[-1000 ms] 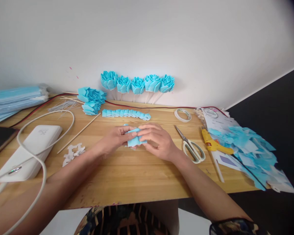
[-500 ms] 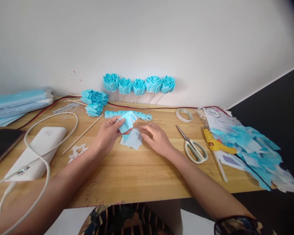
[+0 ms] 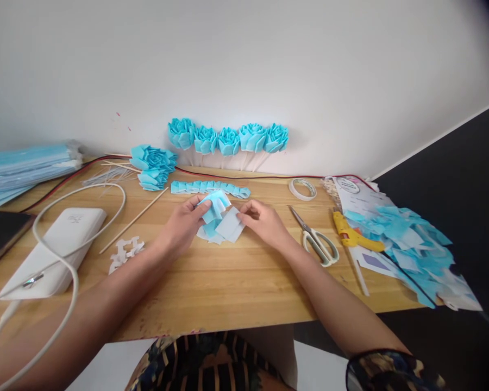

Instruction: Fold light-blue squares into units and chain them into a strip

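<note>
Pieces of pale material (image 3: 213, 225) lie overlapping on the desk (image 3: 228, 293). The right hand (image 3: 264, 220), wrist angled inward, pinches a pale sheet (image 3: 230, 226) that extends leftward from the grip; the left hand (image 3: 184, 221), thumb on top, holds a folded blue piece (image 3: 214, 206) by its left side. Beyond lies a pleated strip (image 3: 206, 188), then blue flowers (image 3: 229, 142) against the wall (image 3: 244, 65).
</note>
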`<state>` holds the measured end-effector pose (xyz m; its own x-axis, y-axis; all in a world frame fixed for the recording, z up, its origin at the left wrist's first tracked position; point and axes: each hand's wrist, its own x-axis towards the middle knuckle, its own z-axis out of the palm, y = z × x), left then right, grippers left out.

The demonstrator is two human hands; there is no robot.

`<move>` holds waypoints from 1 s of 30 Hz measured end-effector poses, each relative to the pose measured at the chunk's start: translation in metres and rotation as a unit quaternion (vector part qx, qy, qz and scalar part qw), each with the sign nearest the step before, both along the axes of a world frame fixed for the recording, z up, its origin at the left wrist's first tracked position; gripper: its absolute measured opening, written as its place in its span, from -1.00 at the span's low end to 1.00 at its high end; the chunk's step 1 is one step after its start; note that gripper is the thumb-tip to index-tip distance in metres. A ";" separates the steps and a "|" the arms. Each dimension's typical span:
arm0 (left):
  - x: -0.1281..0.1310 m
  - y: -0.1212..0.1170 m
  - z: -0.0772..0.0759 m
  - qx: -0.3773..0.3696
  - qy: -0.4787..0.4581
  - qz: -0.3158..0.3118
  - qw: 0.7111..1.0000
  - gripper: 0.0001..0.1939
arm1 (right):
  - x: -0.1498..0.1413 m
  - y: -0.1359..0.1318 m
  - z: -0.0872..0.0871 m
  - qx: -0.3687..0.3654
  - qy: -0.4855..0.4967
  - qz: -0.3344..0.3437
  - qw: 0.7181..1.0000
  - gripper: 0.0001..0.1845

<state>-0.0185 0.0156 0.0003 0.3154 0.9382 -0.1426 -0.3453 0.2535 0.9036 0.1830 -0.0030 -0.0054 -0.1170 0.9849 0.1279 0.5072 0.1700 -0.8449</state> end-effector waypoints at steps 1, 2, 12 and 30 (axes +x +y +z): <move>0.000 0.000 0.002 -0.005 -0.003 0.000 1.000 -0.75 | 0.004 -0.001 0.003 -0.018 0.054 0.007 0.998 -0.86; 0.000 -0.001 0.004 -0.011 -0.008 0.003 1.000 -0.76 | 0.007 -0.001 0.005 -0.030 0.096 0.009 0.995 -0.84; -0.001 -0.012 0.010 0.088 0.110 -0.125 0.982 -0.81 | -0.002 -0.009 0.008 -0.024 0.183 0.016 0.983 -0.68; -0.001 -0.013 0.019 0.108 0.188 -0.025 0.976 -0.81 | 0.002 -0.008 0.009 -0.111 0.268 0.030 0.957 -0.83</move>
